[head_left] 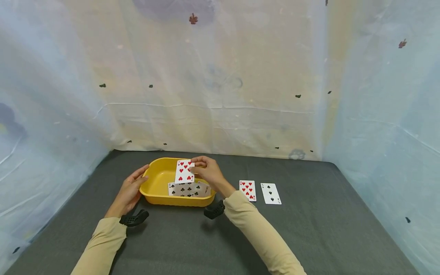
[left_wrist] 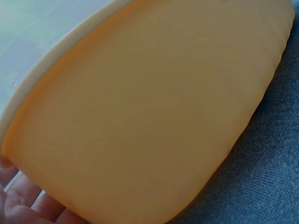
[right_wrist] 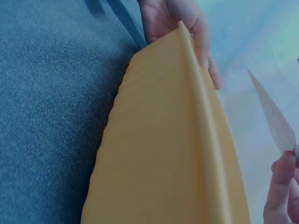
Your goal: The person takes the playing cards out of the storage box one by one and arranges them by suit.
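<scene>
red 7 of hearts (head_left: 183, 172) pinched by right grip (head_left: 208, 172) above yellow tray (head_left: 177, 200); left grip (head_left: 131, 188) pinches its rim

Rocking a creased, plain beige cloth sleeve (head_left: 99, 246) around 8 o'clock and a matching beige cloth sleeve (head_left: 261, 231) at 5. Also sporting chunky, curved black wrist gadgets (head_left: 134, 219), kinda dotted, at 8 and 6.
</scene>
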